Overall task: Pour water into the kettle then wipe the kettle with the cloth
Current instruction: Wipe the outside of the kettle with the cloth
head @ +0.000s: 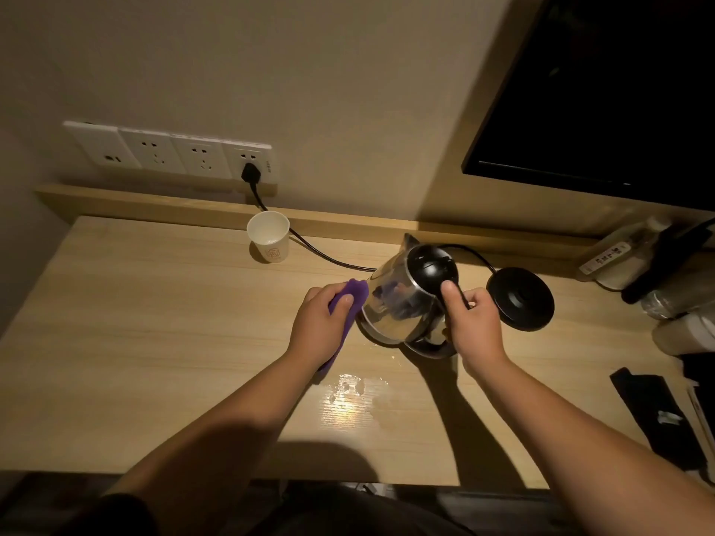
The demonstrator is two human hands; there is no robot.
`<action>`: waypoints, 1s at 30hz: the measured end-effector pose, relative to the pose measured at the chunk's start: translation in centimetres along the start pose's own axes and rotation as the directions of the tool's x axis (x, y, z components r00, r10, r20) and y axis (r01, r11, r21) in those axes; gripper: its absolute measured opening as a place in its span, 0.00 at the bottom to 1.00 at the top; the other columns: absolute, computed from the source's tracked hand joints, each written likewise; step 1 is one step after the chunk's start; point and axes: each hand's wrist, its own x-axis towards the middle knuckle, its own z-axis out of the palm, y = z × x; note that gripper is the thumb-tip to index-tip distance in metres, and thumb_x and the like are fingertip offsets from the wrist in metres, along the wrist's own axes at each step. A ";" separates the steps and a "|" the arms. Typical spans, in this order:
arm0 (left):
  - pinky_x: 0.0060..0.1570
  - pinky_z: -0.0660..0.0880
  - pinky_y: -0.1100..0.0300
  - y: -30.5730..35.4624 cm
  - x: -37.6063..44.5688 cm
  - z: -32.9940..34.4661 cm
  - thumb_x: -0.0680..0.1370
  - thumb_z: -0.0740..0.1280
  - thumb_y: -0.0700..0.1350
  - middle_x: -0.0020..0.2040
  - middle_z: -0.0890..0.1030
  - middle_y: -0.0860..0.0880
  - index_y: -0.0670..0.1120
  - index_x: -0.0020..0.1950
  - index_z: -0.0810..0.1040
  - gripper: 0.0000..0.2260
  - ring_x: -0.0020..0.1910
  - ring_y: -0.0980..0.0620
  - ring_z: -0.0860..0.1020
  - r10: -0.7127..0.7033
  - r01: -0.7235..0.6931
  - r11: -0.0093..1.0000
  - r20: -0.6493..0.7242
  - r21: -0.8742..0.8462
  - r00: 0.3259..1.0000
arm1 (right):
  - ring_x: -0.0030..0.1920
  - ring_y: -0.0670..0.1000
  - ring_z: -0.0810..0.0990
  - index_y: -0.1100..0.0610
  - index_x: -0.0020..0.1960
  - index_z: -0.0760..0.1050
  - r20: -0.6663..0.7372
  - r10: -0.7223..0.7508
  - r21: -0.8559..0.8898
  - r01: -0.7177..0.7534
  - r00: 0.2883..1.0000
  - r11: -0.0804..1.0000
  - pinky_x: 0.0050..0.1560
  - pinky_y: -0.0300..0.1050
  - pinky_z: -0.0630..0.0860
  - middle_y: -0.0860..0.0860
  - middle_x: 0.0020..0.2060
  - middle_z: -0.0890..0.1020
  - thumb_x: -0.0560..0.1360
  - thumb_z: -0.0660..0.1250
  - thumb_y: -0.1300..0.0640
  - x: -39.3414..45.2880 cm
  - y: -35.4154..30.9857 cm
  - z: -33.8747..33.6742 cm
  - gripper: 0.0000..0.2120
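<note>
Both arms outstretched | left hand (323, 323) fingers clutching cloth (350, 303) against kettle (402, 303) | right hand (474, 323) fingers gripping handle

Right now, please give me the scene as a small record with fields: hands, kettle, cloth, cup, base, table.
left hand: presses the purple cloth on the kettle's side
right hand: grips the kettle handle
kettle: steel, tilted, lid shut, off its base
base: black, right of the kettle, plugged in
cup: white paper, upright, near the wall
table: wooden, water spilled near the front
</note>
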 end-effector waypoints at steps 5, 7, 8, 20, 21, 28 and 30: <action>0.45 0.66 0.73 2.5 0.9 0.7 0.82 0.59 0.51 0.59 0.73 0.53 0.53 0.68 0.72 0.15 0.54 0.58 0.73 0.047 -0.052 0.997 -0.078 -0.057 0.996 | 0.37 0.57 0.74 0.56 0.43 0.69 -0.031 0.107 0.178 -0.100 0.994 0.979 0.40 0.53 0.73 0.56 0.36 0.74 0.74 0.65 0.37 1.3 0.6 -1.4 0.21; 0.45 0.66 0.73 3.8 1.3 1.1 0.82 0.59 0.51 0.60 0.71 0.54 0.54 0.69 0.71 0.16 0.54 0.58 0.72 0.097 -0.101 0.993 -0.083 -0.056 0.992 | 0.37 0.57 0.73 0.57 0.44 0.70 -0.022 0.106 0.180 -0.100 0.994 0.979 0.40 0.53 0.72 0.56 0.35 0.74 0.76 0.65 0.39 1.3 1.0 -1.8 0.20; 0.45 0.66 0.73 4.5 1.6 1.4 0.82 0.59 0.51 0.61 0.71 0.54 0.55 0.70 0.70 0.16 0.55 0.58 0.72 0.122 -0.127 0.990 -0.080 -0.054 0.989 | 0.36 0.56 0.73 0.57 0.44 0.71 -0.020 0.102 0.178 -0.097 0.995 0.979 0.40 0.53 0.72 0.56 0.35 0.74 0.77 0.65 0.40 1.3 1.2 -1.9 0.19; 0.47 0.75 0.55 8.1 3.7 5.5 0.82 0.58 0.49 0.56 0.74 0.48 0.50 0.65 0.74 0.14 0.53 0.50 0.72 0.404 -0.393 0.871 0.025 0.294 0.914 | 0.29 0.53 0.72 0.57 0.43 0.70 0.048 0.059 0.172 -0.067 0.997 0.983 0.32 0.48 0.71 0.54 0.30 0.74 0.81 0.61 0.48 1.2 3.0 -2.8 0.14; 0.48 0.74 0.55 7.7 4.1 5.4 0.82 0.57 0.49 0.57 0.73 0.48 0.50 0.65 0.74 0.14 0.53 0.51 0.72 0.379 -0.372 0.880 0.038 0.297 0.925 | 0.29 0.53 0.72 0.57 0.43 0.69 0.045 0.058 0.169 -0.065 0.997 0.984 0.32 0.48 0.71 0.54 0.29 0.73 0.81 0.61 0.48 1.2 3.1 -2.8 0.14; 0.45 0.69 0.58 1.8 6.5 3.9 0.83 0.54 0.51 0.59 0.73 0.46 0.50 0.63 0.75 0.15 0.46 0.51 0.74 -0.034 0.008 0.963 0.091 0.269 0.995 | 0.31 0.52 0.73 0.57 0.41 0.69 0.031 0.027 0.121 -0.031 0.999 0.992 0.33 0.49 0.72 0.53 0.30 0.74 0.81 0.61 0.49 1.5 3.3 -3.0 0.14; 0.45 0.68 0.59 3.2 5.6 4.3 0.83 0.54 0.50 0.59 0.72 0.48 0.50 0.65 0.74 0.15 0.47 0.53 0.73 0.027 -0.037 0.974 0.048 0.226 0.999 | 0.29 0.51 0.72 0.58 0.43 0.70 0.034 0.041 0.158 -0.046 0.999 0.986 0.32 0.48 0.71 0.52 0.29 0.73 0.82 0.61 0.49 1.7 3.4 -2.9 0.14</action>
